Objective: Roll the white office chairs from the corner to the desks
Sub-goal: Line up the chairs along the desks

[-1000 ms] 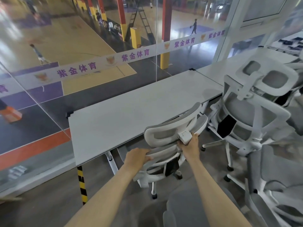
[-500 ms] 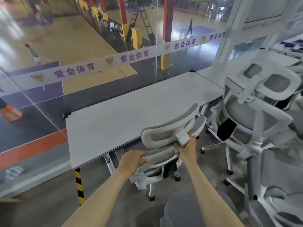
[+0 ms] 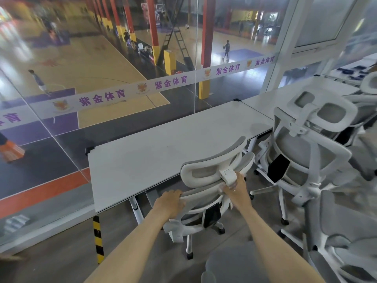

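at the near edge of a long white desk (image 3: 155,152), a white office chair (image 3: 206,201) stands with its back to the camera and its seat tucked partly beneath the desktop. it has a white plastic frame, pale grey mesh in the backrest, a curved headrest (image 3: 212,170) with the same grey padding, a black tag hanging on the back, and a white star base on dark castors. the headrest is tilted, its right end higher and overlapping the desk edge in this view.

the left hand (image 3: 170,204) grips the top rim of the backrest on its left side, fingers curled over the edge. the right hand (image 3: 236,192) holds the chair just under the white headrest bracket (image 3: 228,176), fingers wrapped around the stem there. both forearms reach in from the bottom of the view.

just to the right stands a second white chair (image 3: 302,152) of the same kind, taller in the view and turned slightly. more chairs (image 3: 346,231) crowd the lower right corner, close together. a second desk (image 3: 285,94) adjoins the first at its far right end.

beyond the desks a glass wall (image 3: 102,48) carries a white banner strip (image 3: 130,92) with purple characters. a black-and-yellow striped post (image 3: 98,240) stands by the desk's left corner.
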